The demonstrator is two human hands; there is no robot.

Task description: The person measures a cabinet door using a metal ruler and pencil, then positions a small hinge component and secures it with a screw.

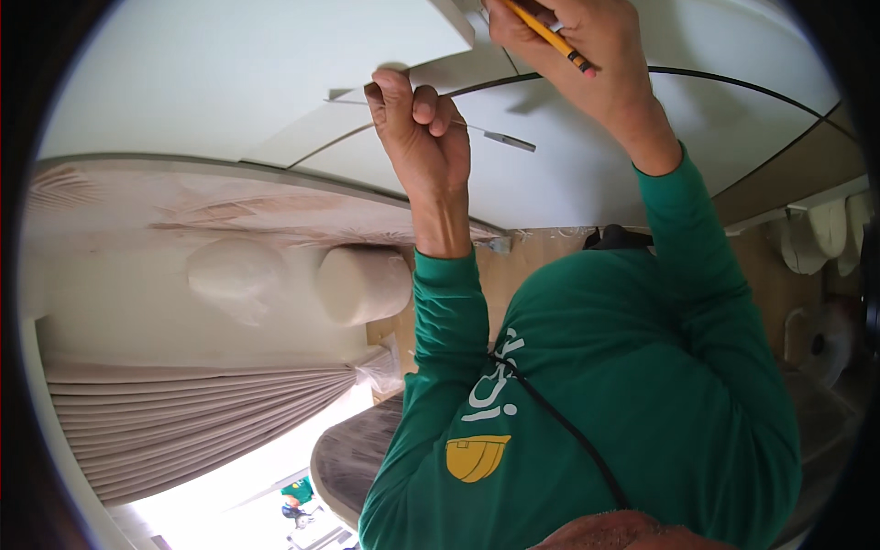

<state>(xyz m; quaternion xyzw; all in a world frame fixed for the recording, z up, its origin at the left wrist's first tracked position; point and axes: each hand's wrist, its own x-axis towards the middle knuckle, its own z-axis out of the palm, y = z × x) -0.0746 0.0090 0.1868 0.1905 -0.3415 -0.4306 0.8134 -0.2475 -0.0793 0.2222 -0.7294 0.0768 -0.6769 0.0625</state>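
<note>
My right hand [591, 64], at the top, is closed around a yellow pencil [550, 35]. The pencil's pink eraser end points down to the right, and its tip is out of view. To the left of it, the fingers of my left hand [422, 133] are curled around a thin metal tool with a flat grey end [509, 141]. This tool sticks out on both sides of the hand, and its middle is hidden behind the fingers. Both hands are over a white panel [568, 174] with a dark edge line across it.
Another white panel [257, 73] reaches in from the upper left, its corner close to my hands. Behind the left arm stand a wrapped roll [362, 284] and a pleated curtain [202, 422]. A dark rounded surface [353, 454] lies at the lower left.
</note>
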